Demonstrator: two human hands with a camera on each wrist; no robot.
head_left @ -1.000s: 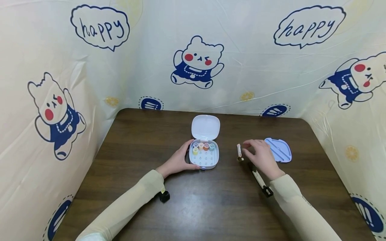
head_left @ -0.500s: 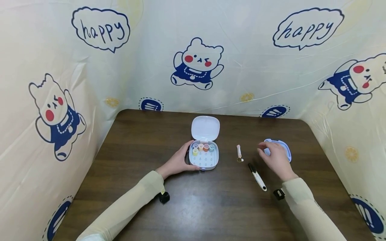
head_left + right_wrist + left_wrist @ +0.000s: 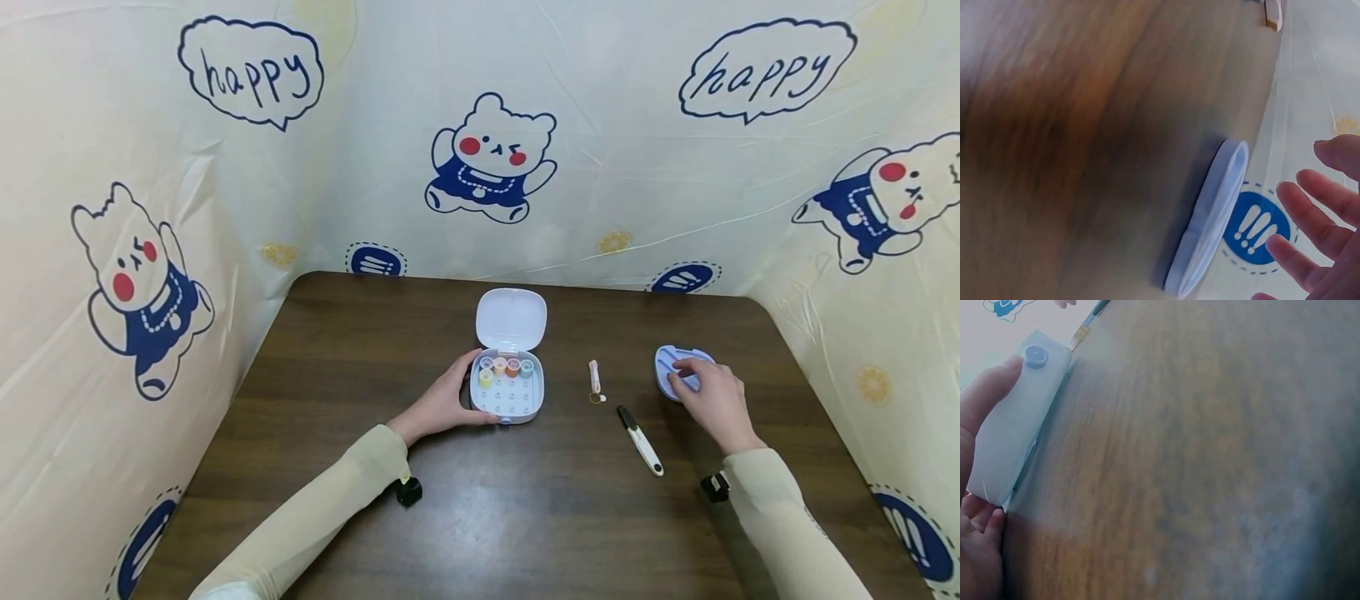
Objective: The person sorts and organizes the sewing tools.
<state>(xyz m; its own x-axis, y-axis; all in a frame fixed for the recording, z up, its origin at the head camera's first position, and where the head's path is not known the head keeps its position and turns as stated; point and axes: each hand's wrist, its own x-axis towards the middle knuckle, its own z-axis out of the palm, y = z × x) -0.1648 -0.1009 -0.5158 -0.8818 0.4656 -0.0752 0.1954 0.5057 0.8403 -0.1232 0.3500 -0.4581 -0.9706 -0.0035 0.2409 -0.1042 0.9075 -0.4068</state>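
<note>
My left hand (image 3: 442, 396) grips a small white case (image 3: 540, 398) by its left side, the thumb along the front near a round blue latch (image 3: 1036, 357). The case's hinged lid (image 3: 512, 318) stands raised at the back. Inside, several coloured little pots (image 3: 513, 367) sit in the back rows, with rows of small pegs in front of them. My right hand (image 3: 716, 404) hovers over a light blue tray (image 3: 664, 367), partly covering it in the head view. Its fingers are loosely bent and spread, holding nothing; the right wrist view shows them apart from the tray (image 3: 1207, 225).
Between the case and the tray lie a short pale strap (image 3: 595, 377) with a gold ring and a slim white tool (image 3: 643, 446) with a black end. Everything rests on a dark wooden table (image 3: 360, 333), with a printed curtain (image 3: 615, 167) around its back and sides.
My right hand has moved right, from beside the strap to above the blue tray, uncovering the white tool. The left hand and the case have stayed in place.
</note>
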